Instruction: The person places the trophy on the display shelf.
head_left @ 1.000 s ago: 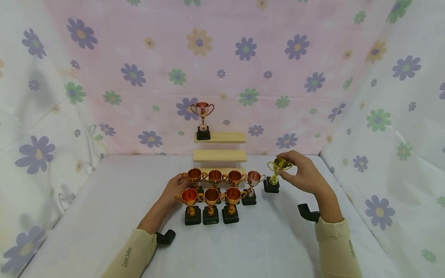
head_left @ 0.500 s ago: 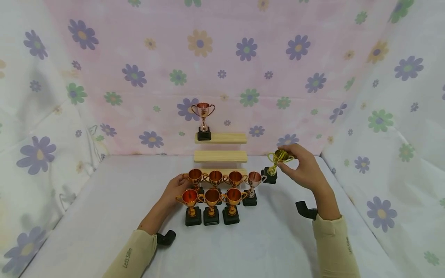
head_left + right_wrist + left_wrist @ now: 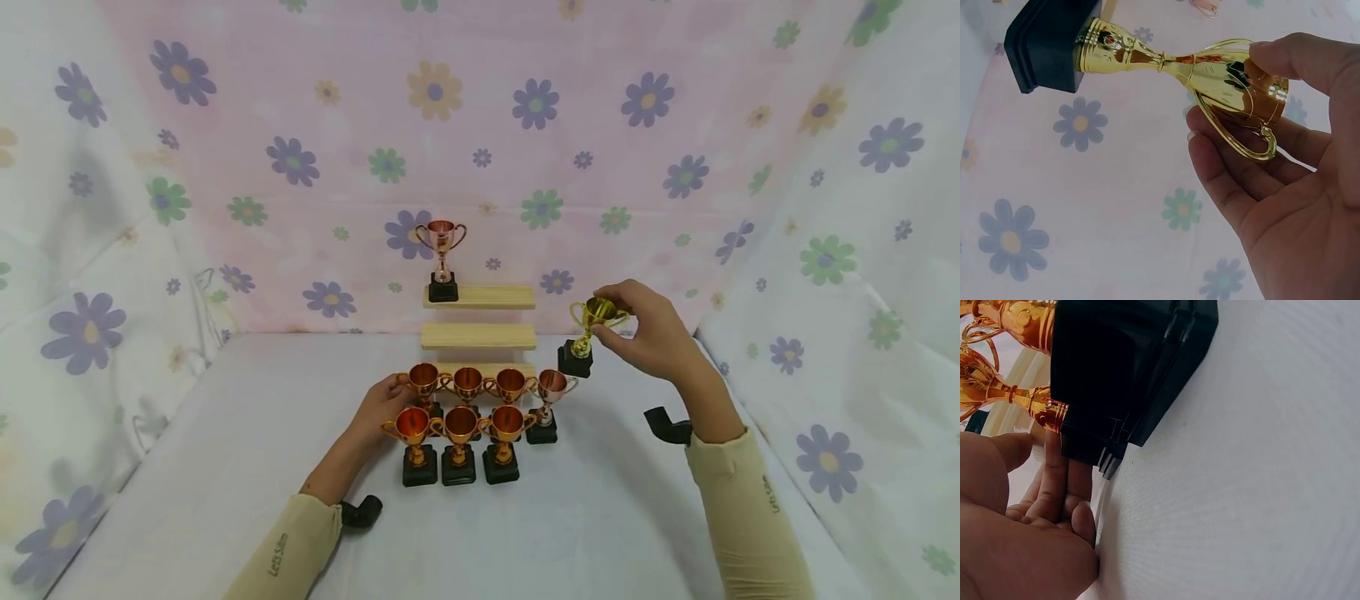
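Observation:
My right hand (image 3: pixel 654 335) pinches a shiny gold trophy cup (image 3: pixel 597 312) by its bowl. In the right wrist view the thumb lies on one side of the gold bowl and the fingers on the other; the dark square base (image 3: pixel 1047 47) points away from the palm. The trophy is raised and tilted, right of the shelves. My left hand (image 3: pixel 377 414) rests on the table beside the back-left bronze trophy (image 3: pixel 423 380). In the left wrist view its fingers (image 3: pixel 1054 481) reach alongside a trophy's black base (image 3: pixel 1088 434), with the thumb apart from them.
Several bronze trophies (image 3: pixel 459 427) stand upright in two rows, with a pinkish one (image 3: pixel 551 388) at the right end. Behind them rises a wooden tiered shelf (image 3: pixel 480 336); a rose-gold trophy (image 3: pixel 442 242) stands at the left of its top tier. Flowered cloth (image 3: pixel 315 250) surrounds the table.
My right hand has lifted the gold trophy upward and slightly left, toward the shelf. The left hand and the standing trophies keep their places.

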Available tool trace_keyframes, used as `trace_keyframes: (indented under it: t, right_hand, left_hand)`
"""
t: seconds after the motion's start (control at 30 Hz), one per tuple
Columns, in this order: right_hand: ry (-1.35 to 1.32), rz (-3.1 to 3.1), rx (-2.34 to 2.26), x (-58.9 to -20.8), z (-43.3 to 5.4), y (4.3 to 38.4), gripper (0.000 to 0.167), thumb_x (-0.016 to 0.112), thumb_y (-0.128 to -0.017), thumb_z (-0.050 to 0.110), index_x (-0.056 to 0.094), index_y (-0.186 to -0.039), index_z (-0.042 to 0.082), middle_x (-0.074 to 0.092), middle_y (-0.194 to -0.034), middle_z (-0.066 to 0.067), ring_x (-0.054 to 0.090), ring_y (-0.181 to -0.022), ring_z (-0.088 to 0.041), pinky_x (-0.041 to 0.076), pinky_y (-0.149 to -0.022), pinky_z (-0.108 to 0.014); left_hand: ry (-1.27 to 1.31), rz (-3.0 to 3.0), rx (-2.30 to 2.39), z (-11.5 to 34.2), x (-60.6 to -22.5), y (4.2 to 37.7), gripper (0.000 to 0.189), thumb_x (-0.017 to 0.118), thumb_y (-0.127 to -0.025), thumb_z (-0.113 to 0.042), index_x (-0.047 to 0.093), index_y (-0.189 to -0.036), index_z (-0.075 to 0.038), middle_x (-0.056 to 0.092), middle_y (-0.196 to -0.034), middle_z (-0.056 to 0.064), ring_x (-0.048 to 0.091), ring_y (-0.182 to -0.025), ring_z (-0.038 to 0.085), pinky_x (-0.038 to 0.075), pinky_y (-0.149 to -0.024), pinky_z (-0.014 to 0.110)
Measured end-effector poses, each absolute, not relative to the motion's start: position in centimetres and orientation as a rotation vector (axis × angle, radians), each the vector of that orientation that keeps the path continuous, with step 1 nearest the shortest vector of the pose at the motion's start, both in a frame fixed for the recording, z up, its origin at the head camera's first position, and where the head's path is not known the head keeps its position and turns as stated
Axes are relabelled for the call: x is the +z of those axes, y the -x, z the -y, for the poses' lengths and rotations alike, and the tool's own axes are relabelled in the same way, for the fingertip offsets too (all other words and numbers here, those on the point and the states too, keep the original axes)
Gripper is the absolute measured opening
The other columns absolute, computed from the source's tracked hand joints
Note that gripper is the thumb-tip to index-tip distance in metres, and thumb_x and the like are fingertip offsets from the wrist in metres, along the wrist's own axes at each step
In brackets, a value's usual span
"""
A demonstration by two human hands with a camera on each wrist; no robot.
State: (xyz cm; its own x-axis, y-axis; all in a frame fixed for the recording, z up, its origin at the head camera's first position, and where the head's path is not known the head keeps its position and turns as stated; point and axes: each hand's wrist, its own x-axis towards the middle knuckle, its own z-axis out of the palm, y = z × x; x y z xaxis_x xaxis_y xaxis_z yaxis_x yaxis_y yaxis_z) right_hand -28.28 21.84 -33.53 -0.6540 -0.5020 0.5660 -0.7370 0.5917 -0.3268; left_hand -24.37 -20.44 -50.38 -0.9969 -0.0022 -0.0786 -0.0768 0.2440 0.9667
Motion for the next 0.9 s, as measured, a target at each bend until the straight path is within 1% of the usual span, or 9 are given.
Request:
trace_keyframes:
  t: [0.1,0.2,0.4,0.63,0.7,0.9]
  right_hand:
    - [-1.022,2.414,0.748,-32.5,-21.4,28.8,0.044,0.082,-0.092,0.007,0.064,-0.132,0.000,0.068,-0.117,-0.012,0.068,-0.102,-0.028,0.057,-0.089,-0.051]
    - [-1.033,2.441,0.747,-31.6,-20.9,29.4,0.044,0.081,-0.093,0.009,0.064,-0.132,0.000,0.068,-0.118,-0.013,0.067,-0.103,-0.029,0.056,-0.090,-0.052]
    - [-1.019,2.490,0.762,-30.1,-19.7,30.6,0.044,0.079,-0.095,0.012,0.063,-0.134,-0.001,0.068,-0.121,-0.014,0.066,-0.106,-0.031,0.055,-0.095,-0.052]
    - [-1.006,2.530,0.745,-28.6,-18.0,32.1,0.046,0.079,-0.096,0.016,0.063,-0.136,0.000,0.067,-0.124,-0.014,0.066,-0.109,-0.031,0.054,-0.099,-0.051]
    - [-1.009,2.533,0.740,-28.2,-17.5,32.4,0.047,0.079,-0.096,0.016,0.062,-0.136,0.000,0.067,-0.125,-0.014,0.066,-0.110,-0.031,0.054,-0.099,-0.050]
    - [-1.025,2.536,0.738,-27.2,-15.9,33.4,0.046,0.078,-0.097,0.017,0.062,-0.137,-0.001,0.067,-0.127,-0.016,0.066,-0.111,-0.032,0.053,-0.101,-0.051]
  left_hand:
    - [0.082,-2.421,1.908,20.4,-50.4,24.3,0.024,0.055,-0.110,-0.022,0.061,-0.121,-0.002,0.075,-0.126,0.017,0.069,-0.117,0.025,0.051,-0.092,0.025]
    - [0.077,-2.419,1.915,20.4,-50.4,24.3,0.024,0.055,-0.110,-0.022,0.061,-0.122,-0.002,0.076,-0.124,0.017,0.069,-0.115,0.024,0.050,-0.092,0.025]
    - [0.056,-2.433,1.904,20.4,-50.4,24.4,0.024,0.056,-0.110,-0.022,0.060,-0.121,-0.001,0.078,-0.117,0.014,0.071,-0.105,0.019,0.051,-0.089,0.024]
    - [0.075,-2.442,1.884,20.4,-50.3,24.3,0.027,0.056,-0.111,-0.026,0.061,-0.123,-0.002,0.078,-0.116,0.012,0.070,-0.105,0.020,0.051,-0.093,0.028]
    - [0.071,-2.441,1.885,20.4,-50.3,24.2,0.027,0.056,-0.111,-0.026,0.061,-0.123,-0.002,0.078,-0.116,0.013,0.070,-0.105,0.020,0.051,-0.091,0.027]
    - [0.062,-2.429,1.910,20.4,-50.4,24.3,0.025,0.056,-0.110,-0.025,0.061,-0.122,-0.003,0.076,-0.124,0.015,0.070,-0.110,0.021,0.051,-0.090,0.024]
